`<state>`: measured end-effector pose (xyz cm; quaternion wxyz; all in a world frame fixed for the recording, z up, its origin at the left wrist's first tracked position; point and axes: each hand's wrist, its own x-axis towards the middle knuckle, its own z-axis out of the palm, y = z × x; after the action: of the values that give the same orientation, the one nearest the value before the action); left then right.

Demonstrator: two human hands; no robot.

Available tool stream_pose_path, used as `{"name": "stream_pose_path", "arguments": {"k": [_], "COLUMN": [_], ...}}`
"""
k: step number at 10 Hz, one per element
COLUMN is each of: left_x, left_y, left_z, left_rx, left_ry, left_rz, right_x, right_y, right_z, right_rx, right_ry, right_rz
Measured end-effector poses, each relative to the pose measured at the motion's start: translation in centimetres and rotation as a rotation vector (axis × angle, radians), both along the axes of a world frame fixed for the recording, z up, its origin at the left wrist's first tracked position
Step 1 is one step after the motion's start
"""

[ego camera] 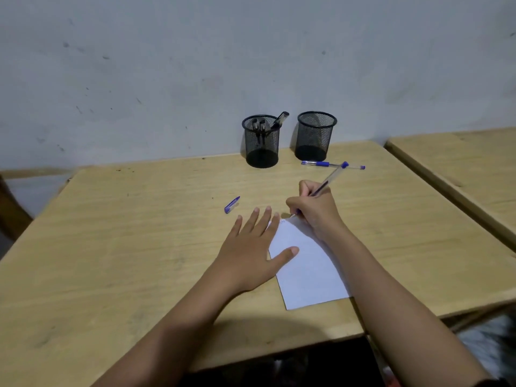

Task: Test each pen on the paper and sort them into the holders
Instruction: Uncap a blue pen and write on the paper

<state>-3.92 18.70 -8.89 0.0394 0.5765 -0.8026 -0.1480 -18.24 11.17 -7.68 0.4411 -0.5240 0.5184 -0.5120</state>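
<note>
Right hand (312, 208) gripped blue pen (328, 181), tip at paper (307, 269) top edge, left hand (251, 252) lay flat, fingers spread, on paper's left side

Left hand (250, 256), right hand (317, 212) and forearms (173, 331) are bare.

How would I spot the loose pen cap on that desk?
Start at the wooden desk against the wall. Just beyond the left hand lies the pen cap. It is a short blue stub, unlike the long pen near the right holder.
</note>
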Motion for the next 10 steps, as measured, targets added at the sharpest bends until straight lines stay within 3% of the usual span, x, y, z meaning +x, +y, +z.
{"name": "stream_pose_path", "arguments": {"k": [10], "left_x": [-0.02], "left_y": [-0.13], "left_z": [-0.40], "left_rx": [-0.026], "left_ry": [-0.008], "left_rz": [0.005], "right_x": [-0.06], "right_y": [-0.23], "right_z": [-0.68], "right_rx": [-0.064], "right_ry": [0.146], "right_rz": [0.031]}}
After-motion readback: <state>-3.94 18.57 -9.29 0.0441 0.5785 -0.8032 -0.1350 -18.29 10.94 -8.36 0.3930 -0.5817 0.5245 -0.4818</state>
